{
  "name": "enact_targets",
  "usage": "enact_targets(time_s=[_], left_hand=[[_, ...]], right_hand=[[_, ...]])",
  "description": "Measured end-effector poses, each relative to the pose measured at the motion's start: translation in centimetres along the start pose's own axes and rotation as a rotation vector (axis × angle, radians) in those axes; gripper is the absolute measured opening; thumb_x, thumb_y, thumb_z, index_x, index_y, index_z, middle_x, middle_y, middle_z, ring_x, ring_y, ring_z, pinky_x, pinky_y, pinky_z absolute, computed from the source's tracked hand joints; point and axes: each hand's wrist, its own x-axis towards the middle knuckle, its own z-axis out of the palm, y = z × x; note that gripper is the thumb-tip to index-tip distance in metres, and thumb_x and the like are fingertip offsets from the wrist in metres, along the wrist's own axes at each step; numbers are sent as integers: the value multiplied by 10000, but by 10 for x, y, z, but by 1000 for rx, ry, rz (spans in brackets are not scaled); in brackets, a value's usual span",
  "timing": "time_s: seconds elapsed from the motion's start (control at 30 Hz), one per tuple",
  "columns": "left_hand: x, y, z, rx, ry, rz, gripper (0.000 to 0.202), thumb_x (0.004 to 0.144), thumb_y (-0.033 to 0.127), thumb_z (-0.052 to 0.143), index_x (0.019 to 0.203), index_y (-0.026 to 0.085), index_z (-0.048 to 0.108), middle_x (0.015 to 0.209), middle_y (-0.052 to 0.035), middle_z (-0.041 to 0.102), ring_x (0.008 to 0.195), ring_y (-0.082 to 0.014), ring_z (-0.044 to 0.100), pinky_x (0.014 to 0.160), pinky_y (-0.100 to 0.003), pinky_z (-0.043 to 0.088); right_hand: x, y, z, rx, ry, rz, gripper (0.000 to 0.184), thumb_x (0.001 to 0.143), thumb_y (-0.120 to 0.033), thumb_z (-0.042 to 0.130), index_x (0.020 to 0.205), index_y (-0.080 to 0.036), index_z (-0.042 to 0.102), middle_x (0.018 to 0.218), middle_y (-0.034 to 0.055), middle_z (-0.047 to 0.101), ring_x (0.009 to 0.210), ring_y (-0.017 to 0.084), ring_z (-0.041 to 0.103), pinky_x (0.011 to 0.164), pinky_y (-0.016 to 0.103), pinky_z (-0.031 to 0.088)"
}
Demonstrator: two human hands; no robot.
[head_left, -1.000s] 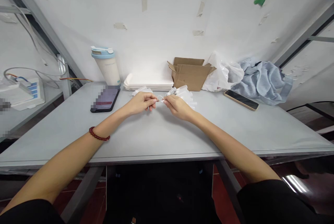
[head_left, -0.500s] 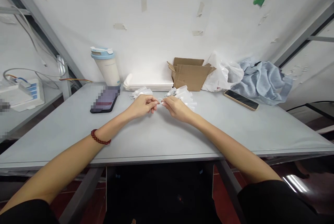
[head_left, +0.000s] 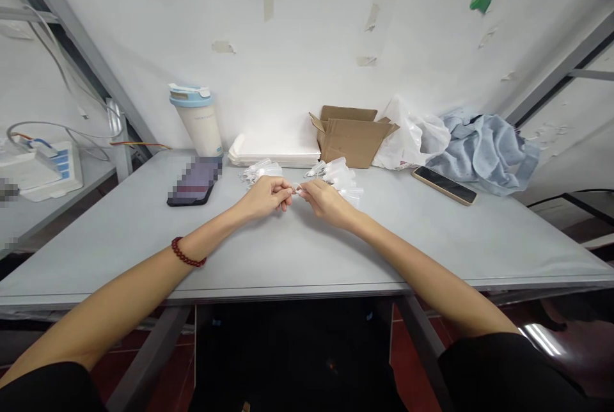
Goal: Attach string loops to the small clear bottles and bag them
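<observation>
Above the middle of the table, my left hand (head_left: 271, 197) and my right hand (head_left: 327, 201) face each other with their fingertips almost touching. Both are closed in a pinch on a small whitish piece (head_left: 296, 189) that shows between the fingertips; it is too small to tell its kind. Behind my left hand lies a pile of small translucent white pieces with thin tips (head_left: 261, 169). A second pile of similar pieces (head_left: 338, 174) lies behind my right hand, which partly covers it.
At the back stand a pale cup with a blue lid (head_left: 196, 121), a white flat stack (head_left: 275, 151), an open cardboard box (head_left: 350, 140), a white plastic bag (head_left: 407, 137) and a light blue cloth (head_left: 489, 150). One phone (head_left: 196, 182) lies left, another phone (head_left: 444, 185) right.
My fingertips have shifted slightly, and less of a thin pale loop shows between them. Both hands keep their pinch. The whole view has moved a little.
</observation>
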Motion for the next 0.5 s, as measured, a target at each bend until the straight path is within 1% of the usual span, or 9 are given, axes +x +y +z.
enact_targets(time_s=[0.3,0.43,0.5], left_hand=[[3,-7,2,-6,-9,0,140,799,275,545,780,140,582,641,-15,613,518,-110,569,508,-240,431],[6,-5,-4,-5,-63,11,175,805,304,542,813,137,595,653,-21,626,529,-113,576,514,-241,432],[6,-2,-10,22,-69,6,196,785,316,571,853,136,613,645,-17,634,544,-121,584,527,-245,436]], right_hand=[[1,1,1,-6,-16,-1,206,959,-218,342,890,-151,524,847,127,612,810,219,534,716,326,407],[4,0,-4,36,-10,13,209,958,-224,340,887,-159,526,838,110,609,786,207,532,697,316,402],[5,0,-6,58,-9,27,214,961,-236,339,884,-159,523,821,103,603,771,204,532,687,311,399]])
